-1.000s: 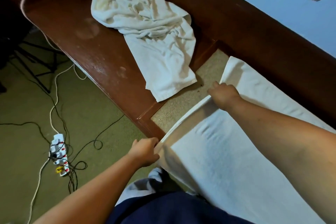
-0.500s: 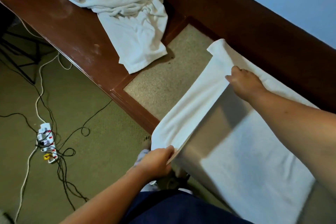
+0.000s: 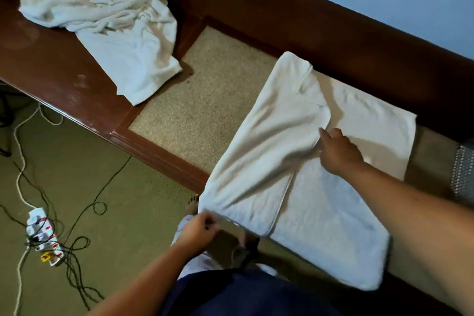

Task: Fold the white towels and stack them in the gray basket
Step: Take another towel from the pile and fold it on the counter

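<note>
Towel point(image 3: 320, 226): white, flat on the tabletop point(image 3: 64, 72) inset, left flap drawn over toward the middle.
Crumpled towel point(image 3: 107, 20): waiting, farther left.
Right hand point(image 3: 338, 151): grips the flap's far edge.
Left hand point(image 3: 202, 228): pinches the near corner.
Fold: I'd lay both ends down together, edges parallel, then smooth wrinkles.
</note>
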{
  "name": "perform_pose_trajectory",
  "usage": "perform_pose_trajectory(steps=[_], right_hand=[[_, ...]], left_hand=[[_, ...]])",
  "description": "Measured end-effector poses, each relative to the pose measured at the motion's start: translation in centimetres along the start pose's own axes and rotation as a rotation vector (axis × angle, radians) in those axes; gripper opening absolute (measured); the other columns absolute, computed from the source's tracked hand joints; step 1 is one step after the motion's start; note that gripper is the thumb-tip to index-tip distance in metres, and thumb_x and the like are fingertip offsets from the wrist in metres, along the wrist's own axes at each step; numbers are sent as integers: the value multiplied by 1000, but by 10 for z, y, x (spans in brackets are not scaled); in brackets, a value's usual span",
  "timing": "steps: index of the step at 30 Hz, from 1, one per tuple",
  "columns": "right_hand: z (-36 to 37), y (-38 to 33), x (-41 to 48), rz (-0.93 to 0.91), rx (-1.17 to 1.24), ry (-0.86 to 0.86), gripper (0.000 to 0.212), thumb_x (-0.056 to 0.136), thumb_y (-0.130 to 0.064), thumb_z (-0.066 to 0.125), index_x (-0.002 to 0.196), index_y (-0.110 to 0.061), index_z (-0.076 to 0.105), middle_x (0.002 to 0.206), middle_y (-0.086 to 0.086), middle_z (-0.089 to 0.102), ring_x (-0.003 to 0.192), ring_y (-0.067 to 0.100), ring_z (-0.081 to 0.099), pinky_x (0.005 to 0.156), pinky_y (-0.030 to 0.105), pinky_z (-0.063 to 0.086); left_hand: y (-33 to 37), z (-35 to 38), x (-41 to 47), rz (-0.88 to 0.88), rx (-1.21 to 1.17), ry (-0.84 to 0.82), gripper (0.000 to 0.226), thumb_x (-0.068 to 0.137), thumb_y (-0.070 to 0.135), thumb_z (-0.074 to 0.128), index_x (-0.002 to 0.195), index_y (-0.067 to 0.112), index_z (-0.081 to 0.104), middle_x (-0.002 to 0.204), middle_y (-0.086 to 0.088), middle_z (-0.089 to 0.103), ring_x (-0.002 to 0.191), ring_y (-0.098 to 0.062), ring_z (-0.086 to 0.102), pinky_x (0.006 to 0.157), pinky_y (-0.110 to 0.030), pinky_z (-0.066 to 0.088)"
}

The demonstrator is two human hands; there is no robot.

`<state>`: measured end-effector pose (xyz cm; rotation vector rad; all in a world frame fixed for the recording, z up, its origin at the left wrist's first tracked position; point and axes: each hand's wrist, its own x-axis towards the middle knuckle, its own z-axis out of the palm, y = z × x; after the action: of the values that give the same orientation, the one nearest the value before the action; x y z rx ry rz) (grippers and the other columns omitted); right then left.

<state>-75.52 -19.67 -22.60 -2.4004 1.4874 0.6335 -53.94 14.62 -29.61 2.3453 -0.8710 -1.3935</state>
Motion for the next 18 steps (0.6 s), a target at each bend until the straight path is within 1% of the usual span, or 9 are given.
perform_pose_trajectory(steps=[2, 3, 5, 6, 8, 10, 11, 14, 18], right_hand=[[14, -14, -22, 41, 159, -48, 64, 97, -30, 50, 155, -20, 25, 148, 14, 36, 128, 37, 47, 99, 44, 45], [22, -23, -34, 64, 238, -83, 61, 97, -33, 51, 153, -18, 29, 146, 14, 40, 129, 35, 48, 100, 43, 46], [40, -43, -59, 125, 376, -158, 54, 97, -37, 52, 144, -13, 40, 140, 13, 49, 126, 32, 51, 99, 41, 47], [50, -55, -73, 164, 429, -199, 50, 97, -39, 53, 138, -11, 44, 136, 13, 52, 124, 32, 53, 97, 39, 48], [69, -79, -99, 231, 511, -220, 47, 94, -40, 55, 130, -11, 47, 129, 12, 53, 119, 32, 56, 94, 38, 49], [85, -103, -121, 267, 525, -198, 48, 91, -41, 56, 128, -12, 47, 127, 11, 51, 119, 32, 54, 94, 40, 49], [90, -114, -128, 277, 511, -196, 50, 90, -42, 56, 129, -12, 47, 127, 11, 50, 120, 32, 53, 96, 40, 48], [101, -143, -143, 440, 613, -212, 57, 91, -45, 57, 135, -10, 45, 133, 12, 47, 124, 33, 51, 99, 40, 46], [106, -155, -143, 622, 720, -249, 60, 88, -49, 56, 134, -11, 53, 133, 11, 52, 121, 32, 55, 95, 38, 49]], left_hand=[[-1, -17, 10, -133, -142, 173, 24, 89, 24, 73, 106, 19, 56, 99, 4, 62, 86, -18, 64, 72, -30, 53], [-1, -23, 17, -190, -231, 206, 33, 87, 23, 76, 110, 16, 54, 104, 3, 60, 91, -21, 64, 75, -34, 54], [-2, -32, 32, -252, -368, 192, 52, 79, 29, 84, 116, 13, 52, 112, 1, 57, 99, -25, 61, 80, -39, 52], [-7, -34, 41, -274, -418, 168, 61, 72, 37, 87, 114, 10, 53, 111, -2, 60, 95, -24, 61, 76, -38, 52], [-14, -35, 54, -290, -418, 79, 74, 58, 51, 86, 108, 3, 58, 97, -11, 66, 77, -21, 59, 59, -32, 48], [-14, -38, 56, -229, -284, 5, 55, 68, 47, 84, 91, 3, 59, 75, -7, 59, 63, -17, 51, 52, -28, 40], [-10, -40, 52, -189, -209, -14, 43, 76, 40, 82, 84, 5, 59, 71, -4, 58, 61, -16, 51, 53, -28, 38], [-9, -50, 44, -59, -1, -142, 27, 87, 36, 75, 90, 13, 63, 85, -3, 68, 76, -17, 63, 58, -28, 44], [-14, -64, 44, 40, 167, -234, 8, 89, 29, 72, 91, 23, 67, 85, 3, 70, 77, -11, 65, 60, -23, 46]])
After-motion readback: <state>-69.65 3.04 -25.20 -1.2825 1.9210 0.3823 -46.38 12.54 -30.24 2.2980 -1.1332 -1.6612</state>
